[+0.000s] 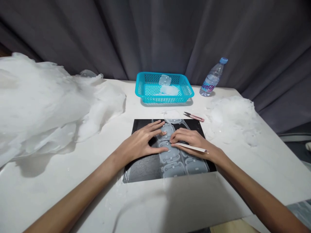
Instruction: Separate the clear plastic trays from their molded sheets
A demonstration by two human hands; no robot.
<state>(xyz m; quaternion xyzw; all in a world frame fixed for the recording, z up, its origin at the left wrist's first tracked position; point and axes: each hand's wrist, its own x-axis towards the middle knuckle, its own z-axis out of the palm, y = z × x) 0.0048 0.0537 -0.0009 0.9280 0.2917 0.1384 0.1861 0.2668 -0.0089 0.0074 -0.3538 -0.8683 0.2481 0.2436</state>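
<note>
A translucent plastic sheet [170, 153] with several rounded moulded shapes lies over a black mat [143, 168] on the white table. My left hand [145, 137] rests on the sheet with fingers spread, its fingertips and thumb pressing around one shape. In my right hand [190, 139] is a slim white-handled craft knife [191, 147], gripped like a pen. Its tip meets the sheet between two shapes, close to my left thumb and fingers; the blade itself is hard to make out.
Behind the mat stands a turquoise basket [167, 98] holding a few translucent pieces [165, 80]. Pink-handled thread snips [194, 116] lie nearby. A water bottle [211, 79] stands at the back right. Translucent plastic heaps [48, 100] fill the left, with a smaller scrap pile [230, 116] on the right.
</note>
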